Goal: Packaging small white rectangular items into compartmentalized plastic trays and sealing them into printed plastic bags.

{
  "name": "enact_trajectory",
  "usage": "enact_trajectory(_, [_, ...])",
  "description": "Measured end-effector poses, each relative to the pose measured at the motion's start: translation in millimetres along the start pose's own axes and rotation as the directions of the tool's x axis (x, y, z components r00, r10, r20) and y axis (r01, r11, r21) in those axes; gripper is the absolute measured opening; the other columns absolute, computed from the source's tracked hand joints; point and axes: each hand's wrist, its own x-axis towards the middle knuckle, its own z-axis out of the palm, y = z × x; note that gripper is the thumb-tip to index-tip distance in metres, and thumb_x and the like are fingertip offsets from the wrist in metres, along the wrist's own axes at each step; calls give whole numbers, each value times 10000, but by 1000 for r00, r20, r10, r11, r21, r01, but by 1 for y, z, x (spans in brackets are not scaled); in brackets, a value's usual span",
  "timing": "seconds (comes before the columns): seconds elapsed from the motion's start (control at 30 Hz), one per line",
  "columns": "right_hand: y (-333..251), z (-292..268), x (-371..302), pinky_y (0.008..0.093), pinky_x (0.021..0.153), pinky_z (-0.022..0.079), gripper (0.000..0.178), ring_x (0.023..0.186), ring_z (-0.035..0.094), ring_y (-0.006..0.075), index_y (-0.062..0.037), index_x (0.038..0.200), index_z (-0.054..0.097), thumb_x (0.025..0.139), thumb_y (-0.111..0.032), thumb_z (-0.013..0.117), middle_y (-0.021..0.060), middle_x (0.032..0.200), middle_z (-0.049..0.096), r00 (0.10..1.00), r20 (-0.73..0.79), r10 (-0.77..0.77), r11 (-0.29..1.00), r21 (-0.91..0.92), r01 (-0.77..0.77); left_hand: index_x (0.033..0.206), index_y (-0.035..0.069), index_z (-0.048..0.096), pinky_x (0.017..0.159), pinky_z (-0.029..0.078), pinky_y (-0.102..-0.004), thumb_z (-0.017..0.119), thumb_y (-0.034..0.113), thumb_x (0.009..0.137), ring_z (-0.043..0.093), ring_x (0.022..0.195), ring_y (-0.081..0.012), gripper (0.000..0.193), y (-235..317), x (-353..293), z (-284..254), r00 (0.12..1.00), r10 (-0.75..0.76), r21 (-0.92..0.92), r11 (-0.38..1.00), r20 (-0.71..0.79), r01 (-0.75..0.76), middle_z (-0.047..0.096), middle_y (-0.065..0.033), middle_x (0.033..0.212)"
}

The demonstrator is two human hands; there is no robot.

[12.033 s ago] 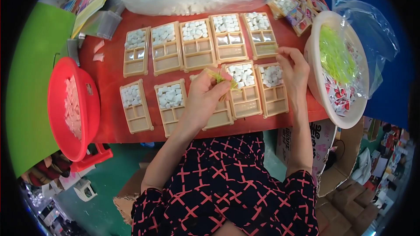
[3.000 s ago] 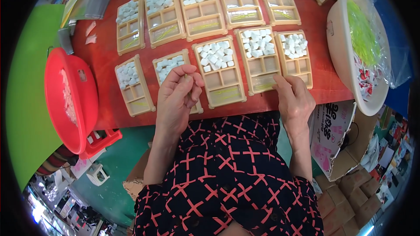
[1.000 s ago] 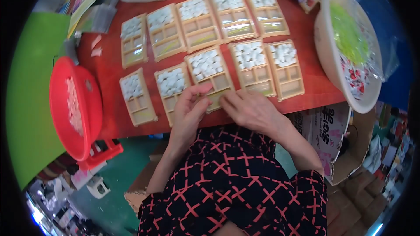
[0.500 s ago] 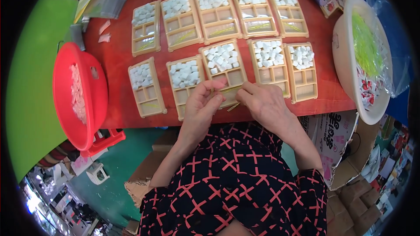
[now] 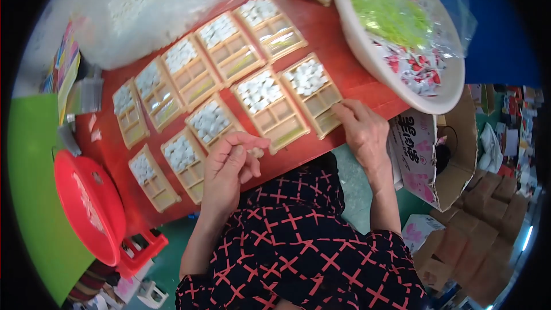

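Observation:
Over the front row of trays, my left hand [image 5: 227,166] has its fingers loosely bent and apart, with no held thing plain to see. It covers the lower end of a middle tray [image 5: 213,119] filled with white cube-like pieces at its top. My right hand [image 5: 365,135] is at the lower corner of the rightmost front tray [image 5: 313,89], fingertips pinched together by its long bottom compartment; what they hold is hidden. Beside that tray, another beige tray [image 5: 270,103] has white pieces above and thin yellow-green strips in its bottom compartment.
A back row of similar trays [image 5: 192,69] lies on the red table [image 5: 313,26]. At the right stands a white basin [image 5: 453,89] with green strands and small printed packets. A red basin [image 5: 115,206] with pale pink pieces is at left; a clear bag [image 5: 103,28] lies behind.
The view has turned and shifted to the right. My hands have moved apart; the right has gone from the middle front tray to the rightmost one.

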Motion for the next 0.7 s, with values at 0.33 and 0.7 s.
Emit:
enact_trajectory(0.33, [15,-33,-25,292,460,454,214,575,580,202,-50,759,595,555,8,579,63,738,582,956,-293,28,982,185,28,944,-4,526,467,327,-184,404,82,875,400,514,-48,164,85,123,178,804,336,306,798,491,-520,591,-54,758])
enact_trajectory(0.7, [61,-100,22,374,742,448,396,951,510,297,-91,946,604,570,-8,694,148,1113,506,863,-494,107,978,-105,-182,1034,10,566,814,431,-357,498,318,831,571,952,-270,375,70,286,238,513,682,681,31,521,-732,608,-173,959])
